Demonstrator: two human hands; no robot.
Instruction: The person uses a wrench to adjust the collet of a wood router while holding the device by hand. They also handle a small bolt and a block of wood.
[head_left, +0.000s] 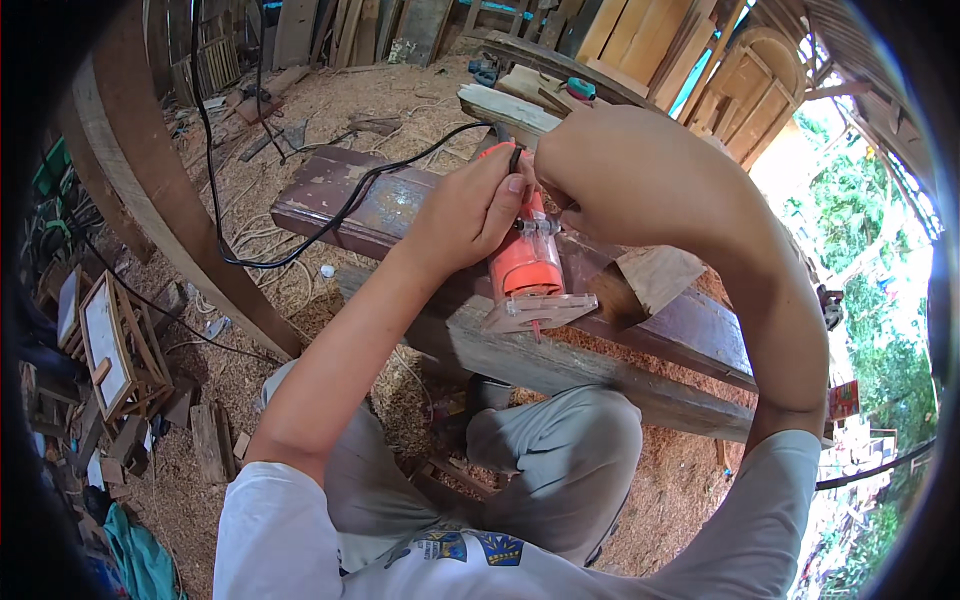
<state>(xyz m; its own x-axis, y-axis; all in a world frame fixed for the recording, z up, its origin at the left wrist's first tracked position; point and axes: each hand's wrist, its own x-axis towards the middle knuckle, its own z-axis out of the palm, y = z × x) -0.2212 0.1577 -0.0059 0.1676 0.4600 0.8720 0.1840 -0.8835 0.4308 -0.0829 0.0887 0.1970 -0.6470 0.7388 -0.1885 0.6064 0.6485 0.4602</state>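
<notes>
A red-orange router-like power tool (pixel 524 270) with a clear plastic base (pixel 550 310) and metal clamp lies over a maroon-painted plank (pixel 325 210), base toward me. My left hand (pixel 472 210) is closed round its upper end, thumb bent beside the black cord (pixel 350 210). My right hand (pixel 615 175) is curled against the tool's right side above the clamp; its fingertips are mostly hidden, so what exactly they grip cannot be made out. A pale wooden offcut (pixel 660 275) with a brown face lies right of the tool.
A weathered beam (pixel 620 385) runs below the plank, above my knees. A curved timber (pixel 160 180) rises at the left, near wooden frames (pixel 115 350). Boards and panels (pixel 750 100) lean at the back, near a small teal tool (pixel 582 88). Sawdust covers the ground (pixel 670 480).
</notes>
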